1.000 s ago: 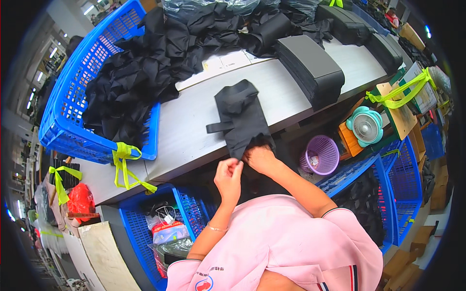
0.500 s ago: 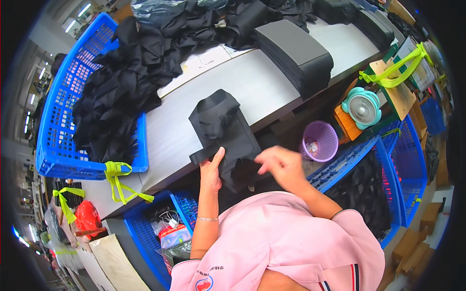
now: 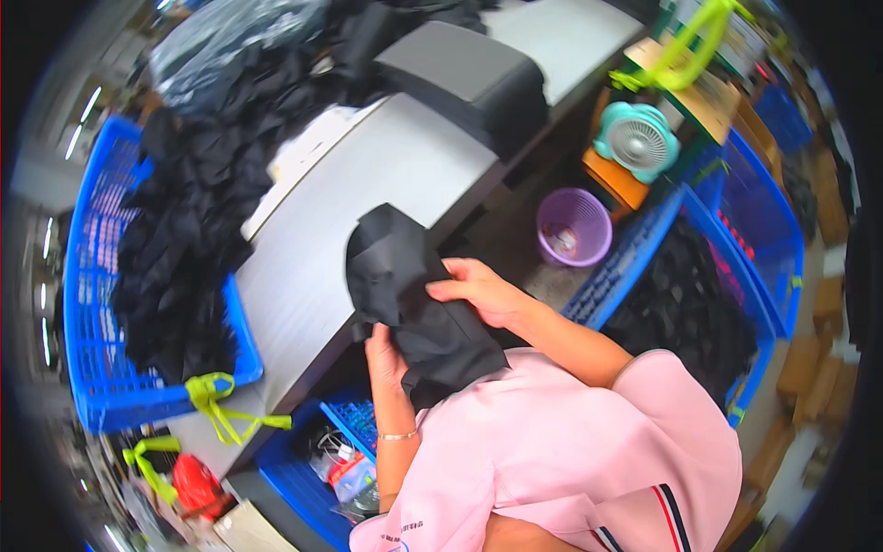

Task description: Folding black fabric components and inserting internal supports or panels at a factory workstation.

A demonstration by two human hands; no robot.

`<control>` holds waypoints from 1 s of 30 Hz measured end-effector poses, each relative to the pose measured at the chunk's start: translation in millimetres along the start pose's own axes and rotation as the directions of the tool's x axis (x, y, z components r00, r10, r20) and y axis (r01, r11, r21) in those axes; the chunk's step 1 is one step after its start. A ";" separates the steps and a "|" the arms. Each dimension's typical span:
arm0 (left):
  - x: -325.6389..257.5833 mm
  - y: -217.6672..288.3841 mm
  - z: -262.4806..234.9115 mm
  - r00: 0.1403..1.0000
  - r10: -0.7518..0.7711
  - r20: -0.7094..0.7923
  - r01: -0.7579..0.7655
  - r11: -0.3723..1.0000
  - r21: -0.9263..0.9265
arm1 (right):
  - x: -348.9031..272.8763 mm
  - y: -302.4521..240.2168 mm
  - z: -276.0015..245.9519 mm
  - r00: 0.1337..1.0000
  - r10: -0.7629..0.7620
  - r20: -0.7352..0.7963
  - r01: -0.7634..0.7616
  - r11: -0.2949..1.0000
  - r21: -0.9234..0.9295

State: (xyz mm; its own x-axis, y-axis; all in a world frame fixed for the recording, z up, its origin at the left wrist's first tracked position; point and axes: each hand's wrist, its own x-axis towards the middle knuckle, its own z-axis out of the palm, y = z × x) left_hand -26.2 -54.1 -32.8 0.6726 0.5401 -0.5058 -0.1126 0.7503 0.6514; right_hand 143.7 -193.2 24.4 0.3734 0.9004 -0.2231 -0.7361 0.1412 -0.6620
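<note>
A floppy black fabric piece (image 3: pixel 397 276), folded and partly curled over at its top, lies between my hands at the near edge of the table, its lower end against my pink shirt. My left hand (image 3: pixel 384 357) is closed on its left edge, with the fingers mostly hidden by the cloth. My right hand (image 3: pixel 480 289) grips the right edge, thumb and fingers bent onto the fabric. A thick stack of folded black fabric (image 3: pixel 492 87) with a grey top sits farther back on the light table (image 3: pixel 414 152).
Left, a blue crate (image 3: pixel 92 304) overflows with crumpled black fabric. Clear plastic sheeting (image 3: pixel 221 51) covers more cloth behind. Right of the table are a purple basket (image 3: pixel 575 207), a turquoise fan (image 3: pixel 636 140) and blue crates (image 3: pixel 763 221). Below left, another blue crate (image 3: pixel 294 483) holds small items.
My right hand has moved left from the air beside the cloth onto its right edge. The fabric piece has bunched and tipped toward me. The whole view has turned and shifted.
</note>
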 end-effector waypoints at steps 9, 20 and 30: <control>-5.7 7.7 -4.1 0.990 -0.027 0.135 0.044 0.991 -0.126 | -29.1 2.3 9.2 0.955 -0.296 -0.030 0.184 0.667 -0.722; -18.5 -26.8 65.4 0.971 -0.091 0.223 0.011 0.942 0.335 | -62.7 29.8 -129.1 0.630 -0.625 -0.461 0.279 0.736 -0.616; -22.3 -20.3 47.4 0.986 -0.048 0.158 -0.035 0.876 0.481 | -293.1 -95.9 -270.2 -0.146 -0.818 -0.557 -0.158 0.575 -0.803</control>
State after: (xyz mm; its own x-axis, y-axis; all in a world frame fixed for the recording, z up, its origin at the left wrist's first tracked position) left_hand -4.2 -99.5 -7.9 0.7844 0.4366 -0.4406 0.2299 0.4552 0.8602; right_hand 257.4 -581.8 -40.1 0.8616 -0.4763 0.1753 -0.0293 -0.3916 -0.9197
